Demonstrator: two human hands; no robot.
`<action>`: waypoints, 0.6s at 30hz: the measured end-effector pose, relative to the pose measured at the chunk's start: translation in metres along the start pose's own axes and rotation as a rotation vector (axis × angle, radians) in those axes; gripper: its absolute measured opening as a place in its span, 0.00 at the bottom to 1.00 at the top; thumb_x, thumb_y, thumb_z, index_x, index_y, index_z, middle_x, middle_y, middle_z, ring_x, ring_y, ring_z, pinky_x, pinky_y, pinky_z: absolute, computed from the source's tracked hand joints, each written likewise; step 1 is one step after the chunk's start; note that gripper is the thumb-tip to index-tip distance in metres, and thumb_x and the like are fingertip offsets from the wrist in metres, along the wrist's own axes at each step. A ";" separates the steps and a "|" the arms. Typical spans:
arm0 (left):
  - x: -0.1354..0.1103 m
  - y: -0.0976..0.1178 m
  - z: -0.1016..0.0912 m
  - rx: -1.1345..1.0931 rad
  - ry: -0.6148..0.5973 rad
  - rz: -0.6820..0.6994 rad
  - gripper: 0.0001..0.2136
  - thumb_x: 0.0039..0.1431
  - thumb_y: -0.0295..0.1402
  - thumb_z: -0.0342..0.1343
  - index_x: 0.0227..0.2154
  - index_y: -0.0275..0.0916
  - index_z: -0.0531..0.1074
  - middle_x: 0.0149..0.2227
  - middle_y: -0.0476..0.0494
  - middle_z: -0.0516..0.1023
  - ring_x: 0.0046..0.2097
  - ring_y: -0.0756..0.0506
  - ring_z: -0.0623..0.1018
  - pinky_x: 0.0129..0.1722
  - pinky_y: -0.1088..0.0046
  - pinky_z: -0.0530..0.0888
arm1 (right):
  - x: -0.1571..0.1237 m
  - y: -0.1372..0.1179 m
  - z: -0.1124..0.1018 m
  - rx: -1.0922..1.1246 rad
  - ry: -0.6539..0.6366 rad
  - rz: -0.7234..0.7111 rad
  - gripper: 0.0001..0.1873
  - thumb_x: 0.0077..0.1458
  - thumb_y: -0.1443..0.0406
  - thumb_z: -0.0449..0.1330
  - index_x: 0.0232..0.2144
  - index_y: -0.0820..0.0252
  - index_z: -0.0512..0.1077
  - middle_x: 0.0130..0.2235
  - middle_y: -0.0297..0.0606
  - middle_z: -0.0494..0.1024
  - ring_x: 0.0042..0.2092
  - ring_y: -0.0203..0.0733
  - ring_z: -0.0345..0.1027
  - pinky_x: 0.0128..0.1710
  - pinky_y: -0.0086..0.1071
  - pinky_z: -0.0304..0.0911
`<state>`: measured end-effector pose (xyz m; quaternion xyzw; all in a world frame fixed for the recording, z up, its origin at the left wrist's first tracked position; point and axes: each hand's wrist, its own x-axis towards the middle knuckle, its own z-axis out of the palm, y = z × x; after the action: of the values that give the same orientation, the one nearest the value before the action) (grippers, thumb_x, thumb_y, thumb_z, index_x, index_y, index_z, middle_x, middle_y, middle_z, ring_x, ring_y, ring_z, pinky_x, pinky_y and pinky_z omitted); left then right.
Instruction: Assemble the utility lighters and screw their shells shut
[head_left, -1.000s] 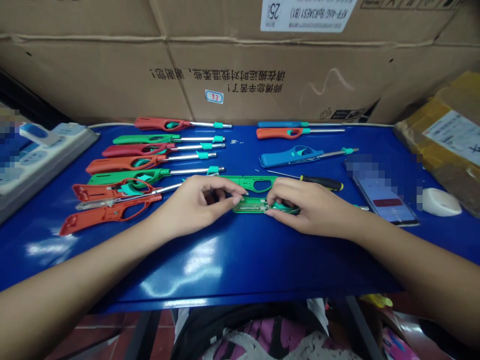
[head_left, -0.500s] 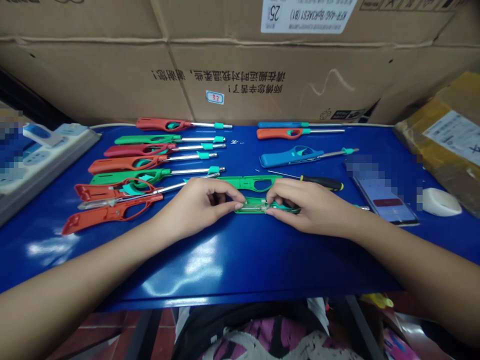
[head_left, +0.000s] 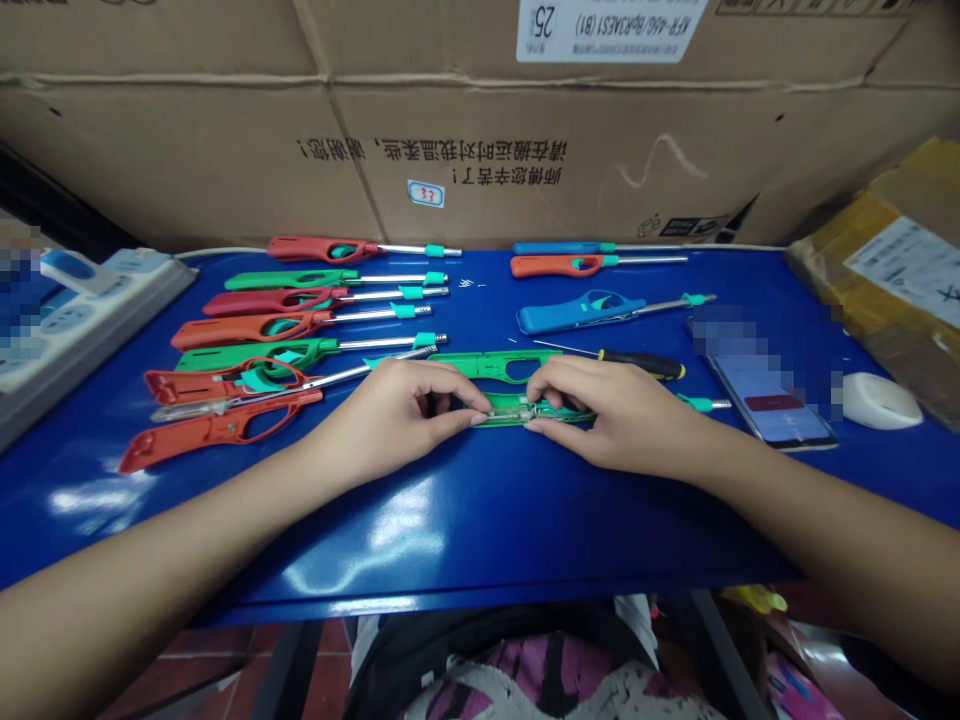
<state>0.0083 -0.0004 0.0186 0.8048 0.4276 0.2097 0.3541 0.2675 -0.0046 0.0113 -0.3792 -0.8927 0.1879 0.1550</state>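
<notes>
In the head view, an opened green gas lighter's shell half (head_left: 504, 424) lies on the blue table (head_left: 480, 520) with a clear fuel tank (head_left: 511, 413) in it. My left hand (head_left: 397, 415) pinches the tank's left end between thumb and finger. Thumb and fingers of my right hand (head_left: 611, 405) close on its right end, by the small valve parts. That hand hides the lighter's middle; its metal tip (head_left: 721, 405) emerges on the right. Just behind lies the other green shell half (head_left: 469, 367), its inside facing up.
Several assembled lighters (head_left: 285, 325) lie in a row at left, above an opened red lighter (head_left: 225, 425). A screwdriver (head_left: 645, 364), blue lighter (head_left: 577, 313), phone (head_left: 780, 400) and white mouse (head_left: 881, 401) lie to the right. A cardboard box (head_left: 225, 150) stands behind; a power strip (head_left: 90, 310) is far left.
The clear tank and valve parts sit slightly differently between my fingers. Both hands keep nearly the same place and grip; the whole view has shifted slightly.
</notes>
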 end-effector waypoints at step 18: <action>-0.006 -0.003 0.008 0.308 0.042 0.417 0.12 0.67 0.33 0.58 0.51 0.43 0.78 0.51 0.41 0.80 0.51 0.42 0.77 0.54 0.60 0.73 | -0.008 0.015 -0.042 -0.150 -0.004 0.031 0.05 0.61 0.62 0.59 0.34 0.55 0.72 0.34 0.36 0.77 0.34 0.40 0.68 0.32 0.33 0.58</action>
<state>0.0085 -0.0074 0.0115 0.9156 0.2865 0.2272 0.1674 0.2993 0.0084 0.0404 -0.4031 -0.8986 0.1234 0.1215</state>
